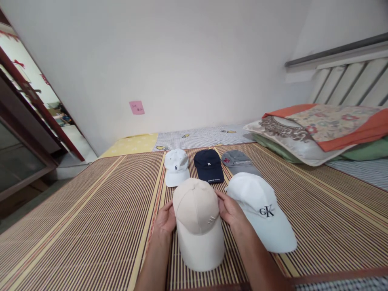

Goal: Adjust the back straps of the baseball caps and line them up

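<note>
A beige cap (197,218) lies on the striped bamboo mat (91,218), brim toward me. My left hand (166,220) grips its left side and my right hand (230,210) grips its right side. Just right of it lies a white cap (260,210) with a dark logo, touching my right hand's back. Behind them stand three caps in a row: a small white cap (176,166), a navy cap (209,165) and a grey cap (239,161).
Stacked pillows (318,131) lie at the right against a slatted headboard (348,81). A checked sheet (200,137) and a yellow sheet (133,144) meet the white wall, which bears a pink note (136,107). A doorway (27,121) opens at left.
</note>
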